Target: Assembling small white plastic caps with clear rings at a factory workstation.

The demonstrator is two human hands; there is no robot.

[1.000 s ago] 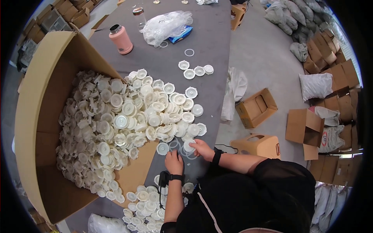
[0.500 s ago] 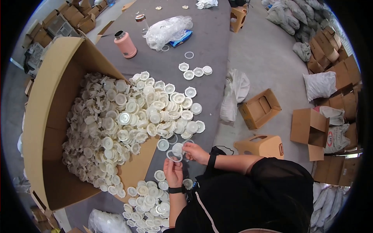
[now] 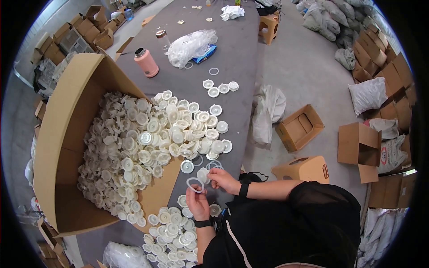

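Note:
My left hand (image 3: 198,203) is closed with a pale ring (image 3: 189,180) held upright between thumb and fingers. Close to its right, my right hand (image 3: 223,180) pinches a white plastic cap (image 3: 203,175) by its edge. The ring and the cap are side by side; whether they touch I cannot tell. Behind my hands, loose rings (image 3: 214,165) lie on the grey table (image 3: 237,102) beside a single cap (image 3: 187,166). Left of my left wrist is a spread of white caps (image 3: 172,230), and another cap (image 3: 215,210) sits between my wrists.
A tipped cardboard box (image 3: 67,143) spills a large heap of caps (image 3: 134,138) at the left. Farther back stand a pink flask (image 3: 146,63), a clear bottle (image 3: 163,39) and a crumpled plastic bag (image 3: 190,47). Right of the table are an open carton (image 3: 300,128) and a tan stool (image 3: 300,169).
The ring in my left hand has moved slightly left, away from the cap. The cap has turned more edge-on in my right hand. The whole view has shifted slightly.

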